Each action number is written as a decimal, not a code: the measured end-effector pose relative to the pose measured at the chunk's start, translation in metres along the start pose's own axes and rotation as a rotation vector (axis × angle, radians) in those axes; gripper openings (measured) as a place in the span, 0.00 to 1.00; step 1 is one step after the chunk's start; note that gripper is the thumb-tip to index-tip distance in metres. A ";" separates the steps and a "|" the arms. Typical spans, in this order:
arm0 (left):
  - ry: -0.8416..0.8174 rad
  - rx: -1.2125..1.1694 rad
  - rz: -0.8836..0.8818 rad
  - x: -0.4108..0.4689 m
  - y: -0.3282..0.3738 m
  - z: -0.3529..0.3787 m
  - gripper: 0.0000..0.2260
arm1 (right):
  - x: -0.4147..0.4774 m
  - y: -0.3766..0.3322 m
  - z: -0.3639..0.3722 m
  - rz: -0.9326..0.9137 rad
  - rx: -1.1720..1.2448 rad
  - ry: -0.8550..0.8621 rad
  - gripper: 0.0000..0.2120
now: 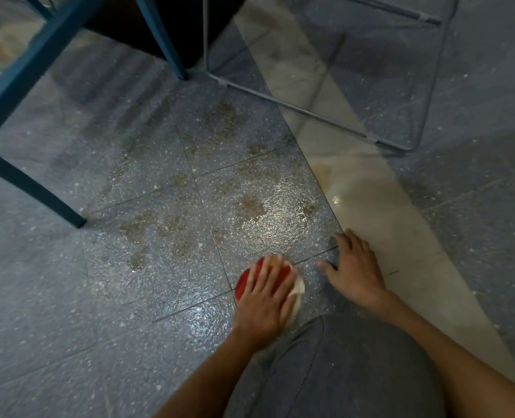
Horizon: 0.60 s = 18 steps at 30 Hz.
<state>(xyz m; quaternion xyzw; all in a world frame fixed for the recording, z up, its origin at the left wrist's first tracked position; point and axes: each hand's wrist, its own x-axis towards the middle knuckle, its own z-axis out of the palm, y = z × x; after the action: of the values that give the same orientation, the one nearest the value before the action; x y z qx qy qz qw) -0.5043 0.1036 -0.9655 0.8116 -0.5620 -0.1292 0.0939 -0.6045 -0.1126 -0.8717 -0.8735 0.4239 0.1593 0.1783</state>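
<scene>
My left hand (263, 300) lies flat with straight fingers on a red and cream cloth (298, 289), pressing it onto the speckled grey floor tiles (159, 279). My right hand (354, 267) rests open on the floor just to the right, fingers spread, beside the edge of a pale cream tile strip (380, 206). Brown stain patches (248, 205) are scattered over the tiles ahead of both hands, and a wet, shiny area (280, 218) lies just beyond the cloth.
Blue metal furniture legs (33, 188) stand at the left and another blue leg (171, 52) at the top. A thin grey wire frame (310, 111) sits on the floor at the upper right. My knee in grey fabric (340, 372) fills the bottom centre.
</scene>
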 end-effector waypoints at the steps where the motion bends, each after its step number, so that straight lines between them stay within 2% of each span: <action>1: -0.020 0.026 0.078 -0.019 -0.013 0.002 0.28 | 0.001 0.000 -0.002 -0.001 -0.002 -0.004 0.41; 3: -0.039 0.046 0.117 -0.055 -0.046 -0.001 0.27 | 0.002 0.000 -0.005 -0.004 -0.003 -0.010 0.41; 5: -0.033 0.053 0.025 -0.076 -0.080 -0.014 0.27 | 0.002 -0.001 -0.006 -0.014 -0.004 -0.013 0.41; 8: -0.020 0.051 -0.217 -0.059 -0.097 -0.031 0.27 | 0.002 -0.003 -0.003 -0.049 -0.017 -0.015 0.38; 11: 0.048 -0.014 -0.516 -0.008 -0.068 -0.035 0.29 | -0.002 -0.011 0.004 -0.083 -0.018 -0.028 0.36; 13: 0.077 -0.074 -0.648 0.023 -0.043 -0.034 0.30 | -0.005 -0.019 0.009 -0.105 -0.041 -0.037 0.37; 15: 0.083 -0.094 -0.594 0.035 -0.022 -0.029 0.30 | -0.007 -0.026 0.010 -0.125 -0.056 -0.040 0.37; 18: 0.060 -0.032 -0.248 0.012 -0.006 -0.012 0.30 | -0.006 -0.036 0.002 -0.153 -0.064 -0.042 0.38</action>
<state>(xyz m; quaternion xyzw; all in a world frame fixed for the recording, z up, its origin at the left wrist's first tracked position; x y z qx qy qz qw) -0.4909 0.0946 -0.9577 0.8768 -0.4521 -0.1244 0.1069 -0.5798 -0.0865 -0.8646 -0.9051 0.3469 0.1769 0.1706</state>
